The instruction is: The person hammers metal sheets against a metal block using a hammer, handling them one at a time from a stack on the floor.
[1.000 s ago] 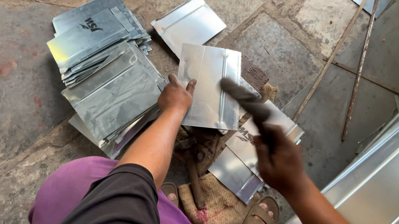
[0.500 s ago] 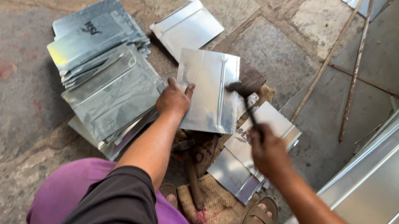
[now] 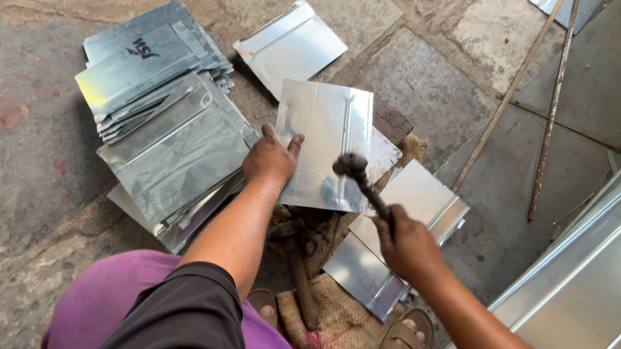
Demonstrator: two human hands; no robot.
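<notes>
Down since a second ago, the blurred dark hammer head now meets the ribbed, shiny metal sheet; right hand fisted round its handle. Left hand presses flat at the sheet's eight o'clock corner. Stacked glossy sheets lie at nine o'clock.

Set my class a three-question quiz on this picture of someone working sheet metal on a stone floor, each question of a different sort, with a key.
1. True or false: the left hand presses on the metal sheet.
2. What does the right hand grip?
A. a hammer
B. a pair of shears
C. a brush
3. Fill in: the stack of metal sheets lies on the person's ____ side.

Key
1. True: it rests flat on the sheet's edge.
2. A: the hammer, its head over the sheet.
3. Left.
</notes>
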